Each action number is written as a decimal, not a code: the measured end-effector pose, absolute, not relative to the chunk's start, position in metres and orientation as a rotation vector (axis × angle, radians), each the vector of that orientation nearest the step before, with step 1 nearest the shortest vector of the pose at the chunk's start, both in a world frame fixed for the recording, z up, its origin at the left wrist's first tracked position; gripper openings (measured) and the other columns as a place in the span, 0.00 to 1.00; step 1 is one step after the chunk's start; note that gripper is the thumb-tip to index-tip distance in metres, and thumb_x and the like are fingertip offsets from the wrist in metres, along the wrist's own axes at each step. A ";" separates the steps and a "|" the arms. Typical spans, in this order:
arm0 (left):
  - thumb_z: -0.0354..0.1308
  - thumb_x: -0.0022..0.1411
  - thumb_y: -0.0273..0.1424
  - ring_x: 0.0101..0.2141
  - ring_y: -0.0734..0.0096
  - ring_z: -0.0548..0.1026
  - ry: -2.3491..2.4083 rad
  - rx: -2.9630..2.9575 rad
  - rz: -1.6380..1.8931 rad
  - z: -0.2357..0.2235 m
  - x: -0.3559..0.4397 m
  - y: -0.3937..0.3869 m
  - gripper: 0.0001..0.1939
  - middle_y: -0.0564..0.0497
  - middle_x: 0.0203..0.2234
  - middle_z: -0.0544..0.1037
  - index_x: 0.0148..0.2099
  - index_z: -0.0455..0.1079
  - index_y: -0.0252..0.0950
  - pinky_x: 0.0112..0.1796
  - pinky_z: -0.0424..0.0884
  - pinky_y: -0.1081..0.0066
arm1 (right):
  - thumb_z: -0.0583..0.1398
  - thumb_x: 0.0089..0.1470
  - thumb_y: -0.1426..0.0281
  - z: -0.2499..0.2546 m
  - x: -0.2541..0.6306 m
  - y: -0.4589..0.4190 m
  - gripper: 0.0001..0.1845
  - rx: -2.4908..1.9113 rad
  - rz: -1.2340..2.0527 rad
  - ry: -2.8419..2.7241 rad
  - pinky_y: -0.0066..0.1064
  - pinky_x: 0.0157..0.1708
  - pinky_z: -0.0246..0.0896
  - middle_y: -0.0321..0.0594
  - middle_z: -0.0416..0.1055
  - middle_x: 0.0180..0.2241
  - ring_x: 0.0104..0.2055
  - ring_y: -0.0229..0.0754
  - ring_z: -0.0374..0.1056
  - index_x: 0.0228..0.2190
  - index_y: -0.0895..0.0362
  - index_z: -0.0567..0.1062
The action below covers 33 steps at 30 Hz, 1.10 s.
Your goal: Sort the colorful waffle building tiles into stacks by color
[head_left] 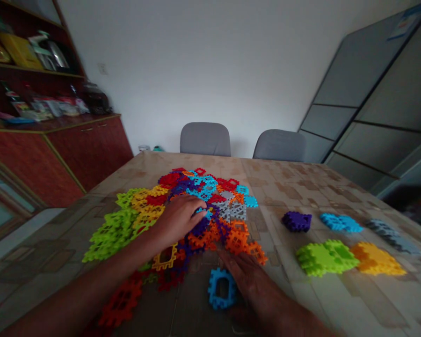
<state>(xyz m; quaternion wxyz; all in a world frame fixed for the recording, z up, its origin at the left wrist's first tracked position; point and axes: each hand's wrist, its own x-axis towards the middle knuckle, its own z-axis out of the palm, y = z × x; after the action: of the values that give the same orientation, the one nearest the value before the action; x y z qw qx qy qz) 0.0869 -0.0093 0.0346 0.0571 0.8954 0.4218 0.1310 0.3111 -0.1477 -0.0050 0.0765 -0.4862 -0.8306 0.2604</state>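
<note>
A: how far along is this, from where you're standing?

B: Looking down over the person's head, I'd call it well short of done, ngl. On the right side of the table (287,187) there are five one-colour groups set apart: purple tiles (297,221), sky-blue tiles (341,222) and grey tiles (393,235), with a lime-green stack (327,257) and an amber-yellow stack (378,258) nearer.

A: and what's left?

B: one big mixed heap of notched plastic building tiles (203,189), left of those groups. Every one of those colours is in there too, e.g. a loose lime-green pile (112,234) down its left edge. Red frames (121,299) and orange frames (236,236) only show up in or around the heap, no group set apart that I can see. So more left than done, my read.

A: hands?

B: left hand (178,215) is over the middle of the heap, fingers and thumb bent in at a small light-blue tile (205,213). Might be a pinch, but it's too blurry to swear to. Right hand (247,271) is low on the table at the heap's near side, fingers stretched out, right beside a blue window tile (213,288). Can't tell if it's gripping that or just up against it.
</note>
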 end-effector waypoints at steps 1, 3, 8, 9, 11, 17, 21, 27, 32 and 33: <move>0.56 0.72 0.29 0.48 0.59 0.77 1.341 2.711 0.361 0.035 0.089 0.008 0.07 0.45 0.45 0.80 0.48 0.75 0.36 0.52 0.70 0.58 | 0.72 0.42 0.77 -0.005 0.312 -0.148 0.60 -1.446 0.765 -2.501 0.49 0.66 0.51 0.54 0.56 0.68 0.67 0.59 0.55 0.70 0.55 0.49; 0.60 0.71 0.32 0.46 0.59 0.77 1.464 2.697 0.275 0.032 0.094 0.036 0.09 0.46 0.46 0.78 0.50 0.73 0.34 0.49 0.73 0.54 | 0.72 0.43 0.76 -0.006 0.313 -0.148 0.59 -1.411 0.729 -2.531 0.49 0.65 0.52 0.54 0.59 0.67 0.66 0.59 0.57 0.70 0.55 0.50; 0.61 0.70 0.35 0.48 0.57 0.76 1.611 2.676 0.097 0.019 0.109 0.062 0.15 0.44 0.53 0.74 0.56 0.70 0.36 0.47 0.75 0.53 | 0.74 0.42 0.66 -0.005 0.310 -0.148 0.60 -1.430 0.748 -2.513 0.54 0.65 0.49 0.52 0.59 0.66 0.66 0.62 0.56 0.70 0.53 0.52; 0.61 0.70 0.35 0.48 0.57 0.76 1.624 2.671 0.076 0.018 0.111 0.063 0.16 0.44 0.53 0.74 0.57 0.70 0.36 0.47 0.75 0.53 | 0.74 0.42 0.64 -0.003 0.308 -0.148 0.60 -1.454 0.759 -2.489 0.53 0.65 0.49 0.52 0.59 0.67 0.66 0.62 0.56 0.69 0.53 0.53; 0.61 0.70 0.35 0.47 0.57 0.77 1.641 2.656 0.049 0.017 0.114 0.063 0.16 0.44 0.52 0.74 0.57 0.70 0.36 0.46 0.76 0.53 | 0.73 0.44 0.63 0.002 0.303 -0.149 0.57 -1.493 0.782 -2.460 0.52 0.66 0.50 0.51 0.58 0.67 0.67 0.61 0.55 0.69 0.53 0.54; 0.61 0.70 0.35 0.47 0.57 0.77 1.677 2.603 0.156 0.018 0.106 0.060 0.15 0.45 0.52 0.75 0.56 0.70 0.36 0.47 0.75 0.53 | 0.70 0.48 0.69 0.011 0.305 -0.148 0.50 -1.472 0.828 -2.431 0.47 0.65 0.53 0.50 0.61 0.65 0.65 0.57 0.57 0.68 0.54 0.57; 0.60 0.71 0.35 0.50 0.55 0.76 1.680 2.527 0.408 0.026 0.091 0.056 0.15 0.44 0.52 0.75 0.56 0.71 0.35 0.50 0.72 0.50 | 0.71 0.48 0.70 0.008 0.312 -0.147 0.52 -1.395 0.846 -2.412 0.46 0.65 0.53 0.47 0.59 0.66 0.67 0.56 0.55 0.68 0.52 0.55; 0.53 0.65 0.32 0.43 0.56 0.79 1.551 2.246 0.789 0.044 0.065 0.031 0.19 0.45 0.41 0.81 0.56 0.71 0.34 0.47 0.74 0.59 | 0.72 0.46 0.70 0.004 0.315 -0.148 0.55 -1.364 0.853 -2.438 0.47 0.65 0.53 0.46 0.60 0.66 0.66 0.56 0.55 0.69 0.49 0.53; 0.55 0.62 0.45 0.33 0.61 0.81 1.264 2.000 0.802 0.042 0.060 -0.031 0.22 0.48 0.37 0.82 0.53 0.72 0.37 0.31 0.77 0.68 | 0.67 0.51 0.73 0.013 0.325 -0.143 0.41 -1.364 0.725 -2.317 0.48 0.62 0.56 0.49 0.66 0.62 0.63 0.54 0.61 0.65 0.52 0.62; 0.57 0.62 0.45 0.33 0.61 0.81 1.178 1.850 0.787 0.039 0.062 -0.044 0.22 0.48 0.37 0.82 0.52 0.72 0.38 0.31 0.77 0.68 | 0.64 0.53 0.74 0.014 0.327 -0.142 0.35 -1.363 0.695 -2.257 0.47 0.60 0.58 0.49 0.69 0.59 0.61 0.53 0.63 0.61 0.53 0.66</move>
<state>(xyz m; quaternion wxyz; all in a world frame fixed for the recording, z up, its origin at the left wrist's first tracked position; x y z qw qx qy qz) 0.0619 -0.0443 0.0388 0.3945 0.7296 0.4646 0.3101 0.3266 -0.1418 0.0139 0.2059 -0.4893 -0.8099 0.2495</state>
